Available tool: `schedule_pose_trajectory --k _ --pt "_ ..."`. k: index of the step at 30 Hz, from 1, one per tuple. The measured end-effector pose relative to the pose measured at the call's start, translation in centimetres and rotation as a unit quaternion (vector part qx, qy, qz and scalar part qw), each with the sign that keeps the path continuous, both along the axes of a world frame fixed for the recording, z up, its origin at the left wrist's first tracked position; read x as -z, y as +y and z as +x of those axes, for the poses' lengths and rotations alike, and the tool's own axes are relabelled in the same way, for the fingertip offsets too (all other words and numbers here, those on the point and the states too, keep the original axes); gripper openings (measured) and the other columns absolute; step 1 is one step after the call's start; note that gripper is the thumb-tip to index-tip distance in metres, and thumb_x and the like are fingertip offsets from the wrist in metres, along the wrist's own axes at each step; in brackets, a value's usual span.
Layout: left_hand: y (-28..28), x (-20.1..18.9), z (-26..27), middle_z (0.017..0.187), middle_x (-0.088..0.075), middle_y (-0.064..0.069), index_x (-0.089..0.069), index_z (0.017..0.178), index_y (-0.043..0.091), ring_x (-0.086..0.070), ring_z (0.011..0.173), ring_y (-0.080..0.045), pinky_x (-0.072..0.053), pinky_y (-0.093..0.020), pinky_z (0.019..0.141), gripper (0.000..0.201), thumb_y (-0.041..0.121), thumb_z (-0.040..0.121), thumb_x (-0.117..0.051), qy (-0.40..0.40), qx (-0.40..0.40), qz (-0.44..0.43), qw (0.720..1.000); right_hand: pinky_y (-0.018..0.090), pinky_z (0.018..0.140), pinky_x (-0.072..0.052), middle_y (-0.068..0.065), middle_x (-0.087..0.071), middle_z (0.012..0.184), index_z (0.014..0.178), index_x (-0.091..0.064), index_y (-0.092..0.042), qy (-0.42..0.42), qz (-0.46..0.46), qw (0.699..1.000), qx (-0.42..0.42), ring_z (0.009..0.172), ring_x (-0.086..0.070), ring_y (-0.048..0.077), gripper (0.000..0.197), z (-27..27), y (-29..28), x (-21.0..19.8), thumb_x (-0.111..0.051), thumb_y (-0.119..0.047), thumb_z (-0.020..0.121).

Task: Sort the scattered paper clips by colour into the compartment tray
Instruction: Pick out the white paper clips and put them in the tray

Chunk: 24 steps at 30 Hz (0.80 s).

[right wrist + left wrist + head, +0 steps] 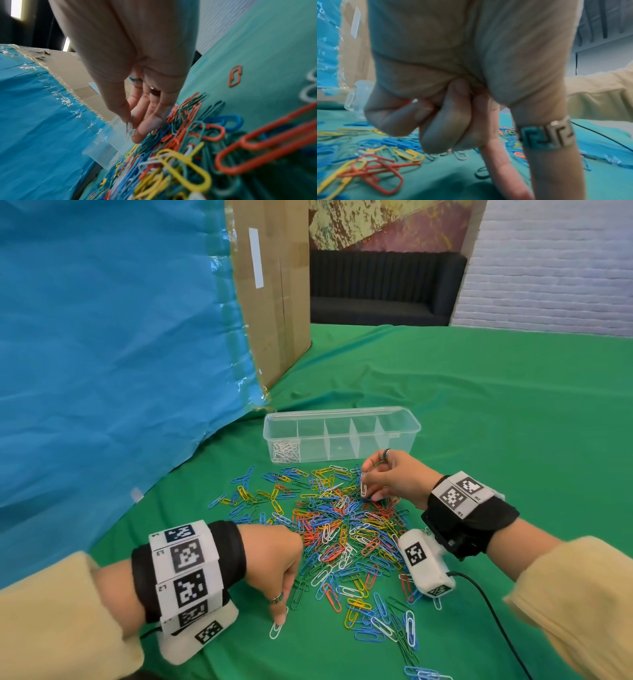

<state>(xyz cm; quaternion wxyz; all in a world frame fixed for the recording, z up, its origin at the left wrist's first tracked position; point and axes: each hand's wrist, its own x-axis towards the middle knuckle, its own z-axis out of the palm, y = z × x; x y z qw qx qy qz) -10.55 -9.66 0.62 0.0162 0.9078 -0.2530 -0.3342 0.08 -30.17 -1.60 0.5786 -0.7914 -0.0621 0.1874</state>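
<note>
Low in the frame, the left hand presses one straight finger on a white clip on the tabletop; slide it clear, then pinch. Mid-frame, the right hand fingers pinch another white clip above the pile. Beyond, the tray holds whites in its leftmost compartment; drop both there.

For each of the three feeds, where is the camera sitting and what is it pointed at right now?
Head: worn on the head, looks forward and down at the paper clip pile and compartment tray; both sleeved forearms, left hand and right hand show.
Left wrist: under the wrist, looks along the palm; a finger points down at the green cloth.
Right wrist: looks along the right hand, which pinches a white clip.
Shared: all views show the pile and the tray.
</note>
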Motion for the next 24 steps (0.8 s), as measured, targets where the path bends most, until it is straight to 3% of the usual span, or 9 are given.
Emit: schedule_pose_trajectory --k 8,11,14,16,18,21,24 --pt "0.0 0.3 -0.6 0.037 -0.046 0.016 -0.077 0.087 0.019 -0.040 0.037 0.001 -0.028 -0.009 0.039 0.014 0.021 0.073 -0.072 -0.008 -0.020 -0.006 1.000 0.024 0.059 -0.057 0.007 -0.055 0.067 0.090 -0.050 -0.008 -0.028 0.023 0.999 0.009 0.062 -0.068 0.018 0.022 -0.5 -0.1 0.4 -0.057 0.012 0.083" --pt "-0.3 0.4 -0.8 0.047 -0.047 0.013 -0.076 0.088 0.016 -0.041 0.040 -0.002 -0.031 -0.015 0.044 0.015 0.016 0.076 -0.066 -0.003 -0.014 0.017 1.000 0.021 0.059 -0.057 0.007 -0.052 0.070 0.094 -0.052 -0.009 -0.044 -0.009 0.999 -0.023 0.061 -0.068 0.013 0.020 -1.0 0.0 0.2 -0.051 0.010 0.087" --pt "-0.1 0.0 -0.5 0.064 -0.055 0.007 -0.067 0.084 0.016 -0.043 0.053 -0.003 -0.035 -0.015 0.050 0.009 0.020 0.083 -0.060 0.026 -0.043 -0.005 0.999 0.020 0.057 -0.053 0.005 -0.047 0.070 0.093 -0.055 -0.009 -0.050 -0.076 0.992 -0.090 0.055 -0.057 0.009 0.019 -1.7 0.3 0.1 -0.044 0.005 0.092" --pt "0.6 -0.2 0.4 0.066 -0.049 0.005 -0.052 0.071 0.020 -0.040 0.056 -0.008 -0.034 -0.019 0.053 0.011 0.023 0.082 -0.050 0.068 -0.111 -0.089 0.987 0.021 0.051 -0.039 0.002 -0.040 0.064 0.086 -0.057 -0.013 -0.056 -0.135 0.978 -0.151 0.053 -0.039 0.011 0.025 -2.5 0.5 0.0 -0.038 0.002 0.094" --pt "1.5 -0.2 1.5 0.058 -0.034 0.004 -0.039 0.064 0.018 -0.026 0.049 -0.010 -0.025 -0.020 0.045 0.009 0.025 0.069 -0.041 0.148 -0.225 -0.233 0.934 0.023 0.053 -0.029 -0.004 -0.037 0.063 0.082 -0.057 -0.014 -0.056 -0.169 0.963 -0.203 0.054 -0.030 0.012 0.029 -3.4 1.0 -0.4 -0.035 -0.002 0.096" --pt "2.8 -0.2 2.9 0.053 -0.022 0.005 -0.036 0.058 0.018 -0.015 0.044 -0.007 -0.015 -0.016 0.039 0.013 0.022 0.070 -0.038 0.272 -0.320 -0.413 0.808 0.018 0.058 -0.036 -0.005 -0.048 0.070 0.084 -0.056 -0.017 -0.105 -0.257 0.924 -0.265 0.060 -0.041 0.010 0.028 -4.6 2.3 -1.2 -0.033 -0.008 0.097" --pt "3.5 0.1 4.0 0.048 -0.025 0.004 -0.038 0.052 0.017 -0.020 0.037 -0.006 -0.014 -0.018 0.038 0.019 0.016 0.071 -0.039 0.328 -0.347 -0.525 0.705 0.029 0.087 -0.046 0.008 -0.066 0.097 0.086 -0.063 -0.018 -0.148 -0.306 0.884 -0.321 0.090 -0.059 0.020 0.028 -5.8 3.4 -1.3 -0.038 -0.017 0.097"
